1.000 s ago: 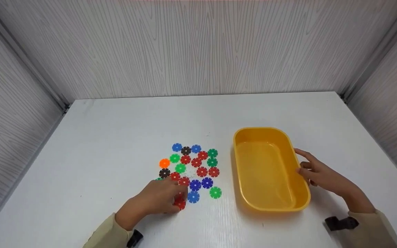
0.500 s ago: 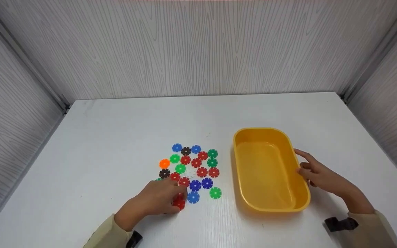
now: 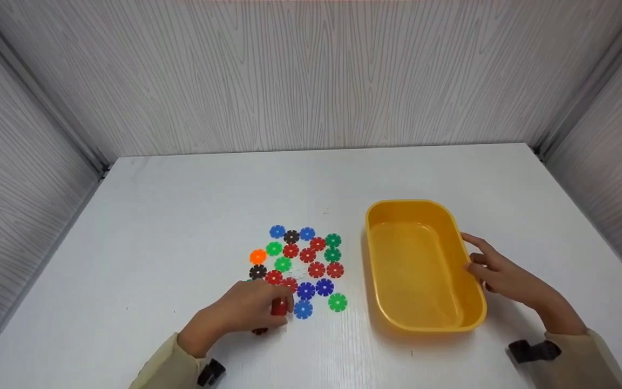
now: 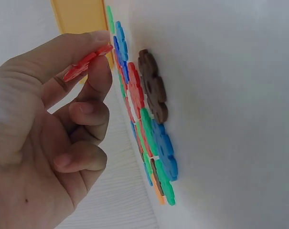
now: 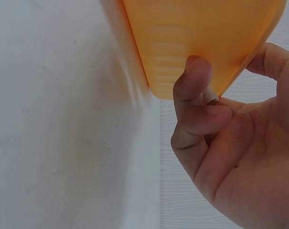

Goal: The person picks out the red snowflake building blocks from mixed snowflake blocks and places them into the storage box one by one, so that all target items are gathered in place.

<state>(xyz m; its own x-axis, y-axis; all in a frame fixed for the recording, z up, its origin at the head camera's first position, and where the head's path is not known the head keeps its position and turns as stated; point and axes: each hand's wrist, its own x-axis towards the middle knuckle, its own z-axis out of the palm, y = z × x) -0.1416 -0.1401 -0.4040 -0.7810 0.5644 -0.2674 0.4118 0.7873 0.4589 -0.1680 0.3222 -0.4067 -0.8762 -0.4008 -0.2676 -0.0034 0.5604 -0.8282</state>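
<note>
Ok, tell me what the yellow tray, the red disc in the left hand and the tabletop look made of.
Yellow tray: probably plastic, smooth and glossy, with highlights along its rim.
Red disc in the left hand: likely plastic, slightly shiny, evenly coloured.
Tabletop: white, satin, perhaps laminate; faint reflections show, core unseen.

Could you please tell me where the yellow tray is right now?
In the head view, the yellow tray sits right of centre, between the coloured discs and the right hand, which grips its right side.

Glossy plastic tray [image 3: 416, 275], smooth plastic discs [image 3: 337, 302], wood-grain panels [image 3: 311, 75]
</note>
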